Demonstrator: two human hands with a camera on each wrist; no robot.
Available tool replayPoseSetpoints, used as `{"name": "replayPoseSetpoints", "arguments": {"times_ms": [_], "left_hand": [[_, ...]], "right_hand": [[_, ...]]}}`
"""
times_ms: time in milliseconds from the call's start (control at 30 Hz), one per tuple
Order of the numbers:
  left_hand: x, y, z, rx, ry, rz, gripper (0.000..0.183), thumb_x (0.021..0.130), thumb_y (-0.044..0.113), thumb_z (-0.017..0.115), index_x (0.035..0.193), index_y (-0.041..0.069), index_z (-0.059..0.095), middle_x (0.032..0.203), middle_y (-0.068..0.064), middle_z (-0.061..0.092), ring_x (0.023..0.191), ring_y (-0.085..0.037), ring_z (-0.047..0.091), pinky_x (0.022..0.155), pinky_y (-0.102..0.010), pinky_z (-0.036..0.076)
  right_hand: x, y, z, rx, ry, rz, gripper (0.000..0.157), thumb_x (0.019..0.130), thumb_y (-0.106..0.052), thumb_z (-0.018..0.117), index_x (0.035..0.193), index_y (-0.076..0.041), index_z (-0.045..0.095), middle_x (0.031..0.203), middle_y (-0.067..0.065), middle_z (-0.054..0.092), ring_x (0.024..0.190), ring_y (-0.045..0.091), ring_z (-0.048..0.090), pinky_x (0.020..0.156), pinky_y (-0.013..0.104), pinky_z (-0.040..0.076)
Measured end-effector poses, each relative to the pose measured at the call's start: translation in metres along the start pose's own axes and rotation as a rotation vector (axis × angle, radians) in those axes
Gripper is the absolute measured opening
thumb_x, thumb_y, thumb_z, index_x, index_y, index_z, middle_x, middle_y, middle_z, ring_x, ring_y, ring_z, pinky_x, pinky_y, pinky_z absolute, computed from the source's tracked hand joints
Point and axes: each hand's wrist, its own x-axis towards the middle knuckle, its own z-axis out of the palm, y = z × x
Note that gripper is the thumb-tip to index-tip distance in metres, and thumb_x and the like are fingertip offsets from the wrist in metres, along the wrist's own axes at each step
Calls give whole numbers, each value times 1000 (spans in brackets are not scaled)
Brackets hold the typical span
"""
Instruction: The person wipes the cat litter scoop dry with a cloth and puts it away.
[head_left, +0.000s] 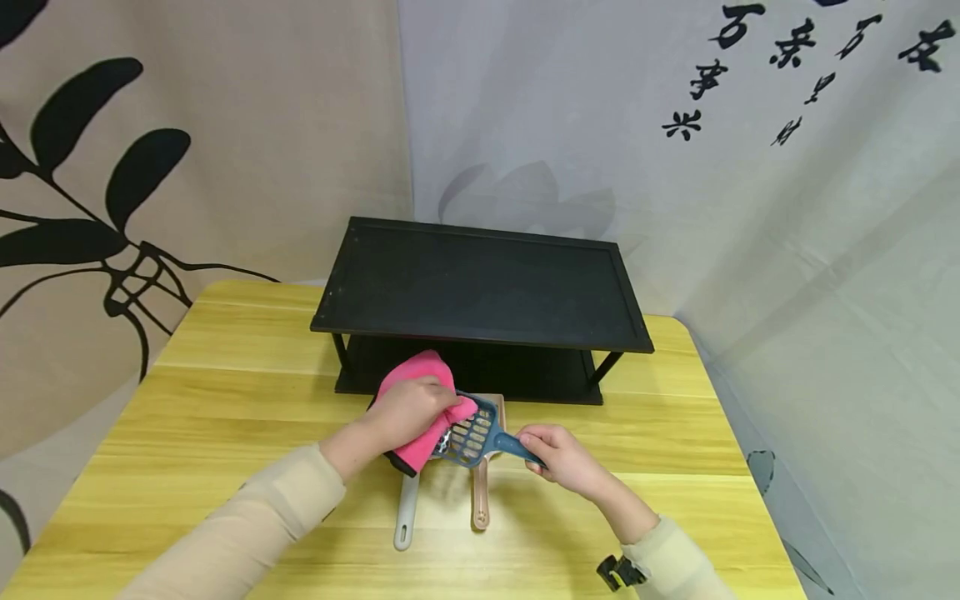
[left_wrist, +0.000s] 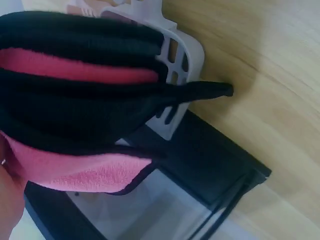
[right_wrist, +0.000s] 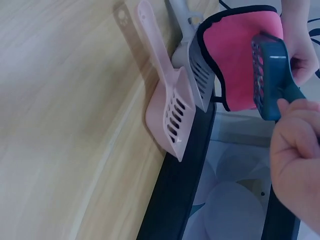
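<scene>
My right hand (head_left: 558,457) grips the handle of a blue slotted litter scoop (head_left: 474,432), raised above the table. My left hand (head_left: 411,410) holds a pink cloth (head_left: 420,373) with black edging against the scoop's head. In the right wrist view the cloth (right_wrist: 235,50) spreads behind the blue scoop (right_wrist: 272,75). Below them on the table lie a pink litter scoop (right_wrist: 172,115) and a grey litter scoop (right_wrist: 192,62), side by side with handles toward me. The cloth hides most of the grey scoop's head in the head view.
A black two-tier shelf (head_left: 480,287) stands at the back of the wooden table (head_left: 225,400), just beyond the scoops. Its lower tier (head_left: 525,383) sits low behind the hands. Printed curtains (head_left: 525,108) hang behind the table and along its right side.
</scene>
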Motion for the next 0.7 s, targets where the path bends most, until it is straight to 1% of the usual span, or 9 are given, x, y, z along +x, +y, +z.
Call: {"name": "replayPoseSetpoints", "arguments": {"times_ms": [100, 200, 267, 333, 433, 467, 567, 633, 700], "left_hand": [[-2, -8, 1, -17, 54, -37, 17, 82, 9, 68, 98, 12, 73, 88, 1, 72, 82, -14, 64, 73, -25, 54], [-7, -18, 0, -31, 79, -108, 15, 83, 9, 68, 97, 12, 73, 87, 1, 72, 82, -14, 64, 73, -26, 54], [-12, -24, -2, -42, 84, -159, 16, 83, 9, 68, 97, 12, 74, 86, 0, 72, 82, -15, 63, 72, -28, 54], [-16, -30, -4, -51, 86, -186, 17, 82, 7, 68, 98, 10, 73, 88, -1, 72, 84, -17, 64, 73, -30, 54], [-21, -34, -6, -68, 104, -194, 20, 81, 4, 68, 100, 9, 73, 91, -4, 73, 87, -20, 65, 77, -32, 54], [-22, -35, -6, -73, 111, -192, 20, 81, 4, 68, 100, 8, 73, 91, -4, 73, 88, -20, 65, 78, -33, 54], [-24, -36, -8, -82, 134, -180, 20, 80, 2, 68, 99, 8, 73, 92, -5, 73, 89, -21, 66, 80, -34, 53], [-26, -36, -10, -79, 147, -178, 20, 80, 3, 70, 99, 8, 73, 92, -4, 73, 88, -21, 66, 80, -34, 53], [-27, -36, -12, -81, 161, -175, 20, 79, 4, 71, 98, 9, 73, 92, -4, 73, 87, -20, 66, 80, -34, 54]], "right_hand": [[-2, 4, -2, -5, -2, 3, 33, 102, -16, 37, 100, 13, 53, 60, -1, 42, 42, 4, 30, 41, 15, 25], [-4, 10, -4, 11, 0, 17, 33, 101, -18, 38, 100, 12, 53, 58, -1, 43, 41, 3, 29, 41, 15, 25], [-6, 13, -5, 1, 16, 24, 30, 99, -18, 44, 100, 10, 55, 58, -2, 43, 42, 4, 30, 42, 16, 25], [-7, 14, -6, -21, 44, 45, 25, 95, -16, 53, 103, 7, 56, 57, -2, 43, 43, 5, 31, 43, 17, 26], [-9, 15, -8, -72, 85, 62, 28, 88, -12, 63, 109, 3, 55, 56, -4, 41, 45, 7, 32, 43, 19, 26], [-10, 16, -8, -87, 98, 73, 30, 86, -12, 65, 111, 1, 55, 55, -4, 42, 45, 7, 33, 43, 19, 27], [-9, 19, -9, -102, 113, 57, 29, 85, -13, 66, 110, 0, 57, 55, -4, 46, 44, 6, 34, 43, 19, 27], [-9, 20, -10, -129, 128, 42, 26, 85, -15, 66, 106, -1, 61, 60, -3, 50, 46, 5, 35, 44, 18, 29], [-8, 22, -11, -167, 140, 22, 24, 85, -17, 67, 103, 0, 65, 69, 0, 56, 52, 5, 39, 48, 18, 33]]}}
